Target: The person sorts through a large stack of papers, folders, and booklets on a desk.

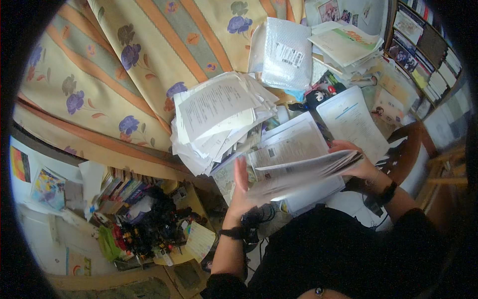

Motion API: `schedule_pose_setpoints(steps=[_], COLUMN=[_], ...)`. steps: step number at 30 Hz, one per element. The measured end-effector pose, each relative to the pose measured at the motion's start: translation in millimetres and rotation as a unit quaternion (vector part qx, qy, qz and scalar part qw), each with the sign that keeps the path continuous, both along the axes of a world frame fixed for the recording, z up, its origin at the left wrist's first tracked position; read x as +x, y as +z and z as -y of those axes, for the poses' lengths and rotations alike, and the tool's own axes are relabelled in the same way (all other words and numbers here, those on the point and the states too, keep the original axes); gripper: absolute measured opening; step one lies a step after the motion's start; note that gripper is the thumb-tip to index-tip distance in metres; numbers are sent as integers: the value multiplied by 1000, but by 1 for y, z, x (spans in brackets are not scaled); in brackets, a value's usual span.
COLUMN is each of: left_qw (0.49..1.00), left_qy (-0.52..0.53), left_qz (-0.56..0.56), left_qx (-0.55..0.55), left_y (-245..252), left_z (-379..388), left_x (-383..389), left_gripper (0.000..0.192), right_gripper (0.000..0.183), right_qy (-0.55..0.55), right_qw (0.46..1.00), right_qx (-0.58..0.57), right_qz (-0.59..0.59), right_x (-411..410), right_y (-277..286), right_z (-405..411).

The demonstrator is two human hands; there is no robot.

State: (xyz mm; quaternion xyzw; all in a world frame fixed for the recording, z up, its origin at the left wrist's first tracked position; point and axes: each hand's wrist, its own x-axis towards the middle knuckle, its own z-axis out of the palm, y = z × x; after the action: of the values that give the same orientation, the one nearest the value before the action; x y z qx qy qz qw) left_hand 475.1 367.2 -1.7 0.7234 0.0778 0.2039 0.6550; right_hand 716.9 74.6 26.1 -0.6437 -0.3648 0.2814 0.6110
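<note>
A sheaf of printed paper sheets (298, 181), partly blurred, is held edge-on in front of my black top. My right hand (360, 164) grips its right end, with fingers on the far side. At the left end, my left hand (241, 187) has its fingers straight up and its palm by the sheet edges; its thumb is hidden. Beyond the sheaf lie more printed sheets (287, 144). Farther left rises a tall, untidy pile of papers (216, 108). Another printed sheet (353, 119) with a blue line lies past my right hand.
A bubble-wrap mailer (287, 56) with a label leans against the patterned curtain (149, 48). Papers and a folder (345, 43) are heaped at the back right. A wooden chair (414, 149) stands at right. A cluttered shelf with books (123, 190) is at lower left.
</note>
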Motion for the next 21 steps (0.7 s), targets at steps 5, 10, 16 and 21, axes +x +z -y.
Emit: schedule_pose_setpoints(steps=[5,10,16,21], left_qw=[985,982,996,990], left_qy=[-25,58,31,54], left_qz=[-37,116,-21,47], left_qx=[167,135,86,125], left_y=[27,38,3,-14], left_z=[18,34,31,50], left_x=[16,-12,-22,-21], left_gripper=[62,37,81,63], right_gripper=[36,48,89,99], right_qy=[-35,-32,67,68], right_qw=[993,987,997,998], right_qx=[-107,-24,-24,8], right_qz=[45,153,7,-7], right_x=[-5,-3,6,-2], right_y=[2,19,-1,-20], right_z=[0,9,-4,-6])
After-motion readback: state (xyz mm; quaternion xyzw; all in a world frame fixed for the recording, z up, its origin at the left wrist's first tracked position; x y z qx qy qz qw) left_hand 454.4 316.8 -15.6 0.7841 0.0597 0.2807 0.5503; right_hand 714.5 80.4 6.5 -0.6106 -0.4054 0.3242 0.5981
